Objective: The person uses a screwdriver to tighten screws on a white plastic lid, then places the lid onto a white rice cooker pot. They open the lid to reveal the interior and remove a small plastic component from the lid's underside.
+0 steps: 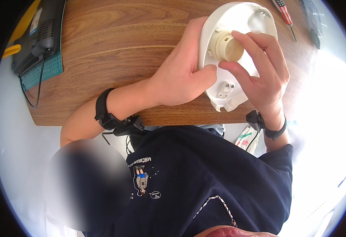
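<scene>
A white oval plastic lamp housing (236,11) is held up over the right part of the table, its hollow side showing. My left hand (183,73) is closed on its left rim, thumb over the edge and the other fingers hidden behind it. Inside the housing stands a cream round lamp socket (221,44). The thumb and index finger of my right hand (266,77) are round the socket, one at its lower edge and one at its upper edge. Below the socket sits a small white terminal block (225,91). Clip-like tabs show at the housing's lower end.
A black vented device (46,33) with a cable lies on a teal cutting mat (42,73) at the left, near something yellow (11,50). A screwdriver (284,14) and a clear plastic item (312,19) lie at the far right. The wooden table's (113,51) front edge runs below my arms.
</scene>
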The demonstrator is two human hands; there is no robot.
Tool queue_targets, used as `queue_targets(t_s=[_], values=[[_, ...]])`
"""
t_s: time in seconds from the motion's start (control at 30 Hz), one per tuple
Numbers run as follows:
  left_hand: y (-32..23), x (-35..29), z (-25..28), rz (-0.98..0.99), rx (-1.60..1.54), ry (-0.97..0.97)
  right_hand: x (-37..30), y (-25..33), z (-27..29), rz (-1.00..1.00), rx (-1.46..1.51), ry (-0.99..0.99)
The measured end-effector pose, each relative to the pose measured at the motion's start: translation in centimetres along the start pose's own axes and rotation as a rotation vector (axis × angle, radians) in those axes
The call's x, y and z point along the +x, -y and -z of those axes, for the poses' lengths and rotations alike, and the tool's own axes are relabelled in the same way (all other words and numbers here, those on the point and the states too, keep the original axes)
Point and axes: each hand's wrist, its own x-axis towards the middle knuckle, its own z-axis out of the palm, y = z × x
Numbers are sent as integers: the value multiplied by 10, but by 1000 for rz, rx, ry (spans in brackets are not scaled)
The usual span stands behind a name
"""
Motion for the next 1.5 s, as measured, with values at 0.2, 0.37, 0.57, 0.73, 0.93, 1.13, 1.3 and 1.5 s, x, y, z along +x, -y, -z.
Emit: queue_targets(t_s=[0.2,0.37,0.57,0.73,0.93,1.13,1.3,1.5], values=[[-1,0,0,20,-48,-10,14,2,15,10,1,174],[-3,-2,-2,23,-1,-6,16,-2,11,174,-167,180],[-6,-3,-3,9,6,-28,11,16,3,-2,-193,176],[-3,-4,-2,4,26,-31,5,28,-5,-161,-170,139],[0,-1,2,4,-1,-25,5,26,-3,-228,-58,111],[-2,-1,2,47,-18,-17,3,26,-3,-222,-89,64],[-1,-1,2,54,-19,-20,4,26,-3,-200,-91,38],[-2,-1,0,70,-30,-45,4,28,-2,-209,-94,3]])
